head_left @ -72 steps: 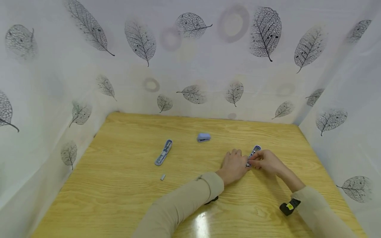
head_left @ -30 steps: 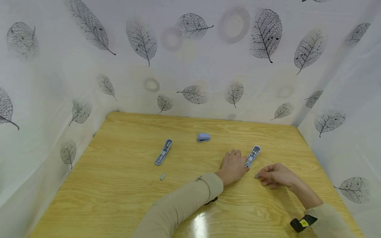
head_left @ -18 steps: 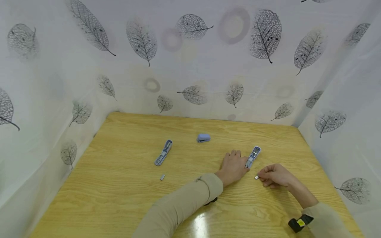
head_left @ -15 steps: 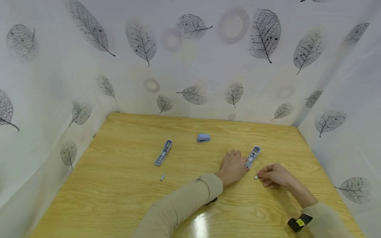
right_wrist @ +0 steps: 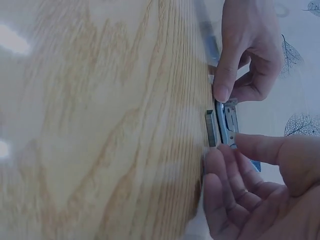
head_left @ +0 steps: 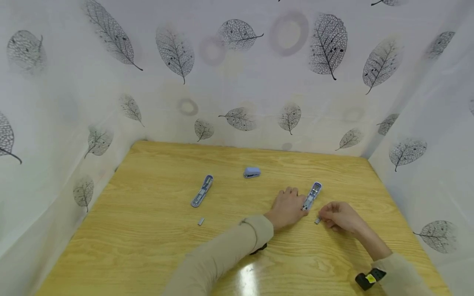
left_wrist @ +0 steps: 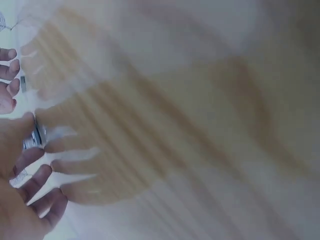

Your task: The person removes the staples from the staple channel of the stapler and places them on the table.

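My left hand (head_left: 288, 207) grips the near end of an opened-out lavender stapler (head_left: 312, 195) lying on the table. In the left wrist view the stapler's metal end (left_wrist: 36, 137) shows between the thumb and index finger. To the right, my right hand (head_left: 340, 216) hovers low, its fingertips right by a small grey staple strip (head_left: 317, 220). The right wrist view shows that strip (right_wrist: 210, 128) beside the stapler (right_wrist: 229, 120), with the right thumb spread from the fingers.
A second opened-out stapler (head_left: 202, 191) lies left on the wooden table (head_left: 148, 238), with another staple strip (head_left: 201, 221) in front of it. A small closed lavender stapler (head_left: 252, 172) stands toward the back. Leaf-patterned curtains (head_left: 237, 82) surround the table.
My right hand has drawn back from the stapler with the staple strip, set it down nearer me and loosened its fingers. The left hand has stayed at the stapler.
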`<state>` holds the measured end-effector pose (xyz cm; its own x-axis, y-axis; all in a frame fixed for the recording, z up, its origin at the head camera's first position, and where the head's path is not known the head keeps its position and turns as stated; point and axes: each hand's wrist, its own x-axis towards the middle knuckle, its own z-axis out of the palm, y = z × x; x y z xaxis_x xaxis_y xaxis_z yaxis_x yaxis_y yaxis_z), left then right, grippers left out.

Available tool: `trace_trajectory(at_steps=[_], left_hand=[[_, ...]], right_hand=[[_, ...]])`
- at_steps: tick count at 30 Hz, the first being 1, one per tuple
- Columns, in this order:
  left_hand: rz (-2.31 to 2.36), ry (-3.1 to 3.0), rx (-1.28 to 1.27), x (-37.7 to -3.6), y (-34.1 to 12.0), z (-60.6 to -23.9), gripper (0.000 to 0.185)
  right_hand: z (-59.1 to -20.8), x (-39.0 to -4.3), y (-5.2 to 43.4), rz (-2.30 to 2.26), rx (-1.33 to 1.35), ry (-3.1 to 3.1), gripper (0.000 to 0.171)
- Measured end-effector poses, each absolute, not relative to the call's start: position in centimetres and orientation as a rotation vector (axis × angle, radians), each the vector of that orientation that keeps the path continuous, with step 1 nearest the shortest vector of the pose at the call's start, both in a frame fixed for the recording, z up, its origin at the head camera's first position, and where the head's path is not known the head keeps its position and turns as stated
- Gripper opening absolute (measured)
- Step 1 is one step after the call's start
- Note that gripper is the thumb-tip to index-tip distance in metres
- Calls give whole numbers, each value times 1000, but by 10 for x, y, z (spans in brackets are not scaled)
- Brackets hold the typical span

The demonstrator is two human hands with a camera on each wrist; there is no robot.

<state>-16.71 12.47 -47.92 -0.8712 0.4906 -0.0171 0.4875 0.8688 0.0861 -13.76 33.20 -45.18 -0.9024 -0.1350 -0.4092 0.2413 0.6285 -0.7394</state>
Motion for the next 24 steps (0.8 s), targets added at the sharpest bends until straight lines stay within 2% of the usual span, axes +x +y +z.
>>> trace_trajectory(at_steps=[8,15,24], left_hand=[[162,2950,936,-177,87,-476,41],[265,2974,922,-186,37,-464,39],[365,3065,825,-206,-26,-451,37]], right_hand=[[-448,-140,314,-1073,-74,2813,27],[-445,-150,287,-990,-222,2987,20],[-443,-179,243,-867,-453,3092,19]])
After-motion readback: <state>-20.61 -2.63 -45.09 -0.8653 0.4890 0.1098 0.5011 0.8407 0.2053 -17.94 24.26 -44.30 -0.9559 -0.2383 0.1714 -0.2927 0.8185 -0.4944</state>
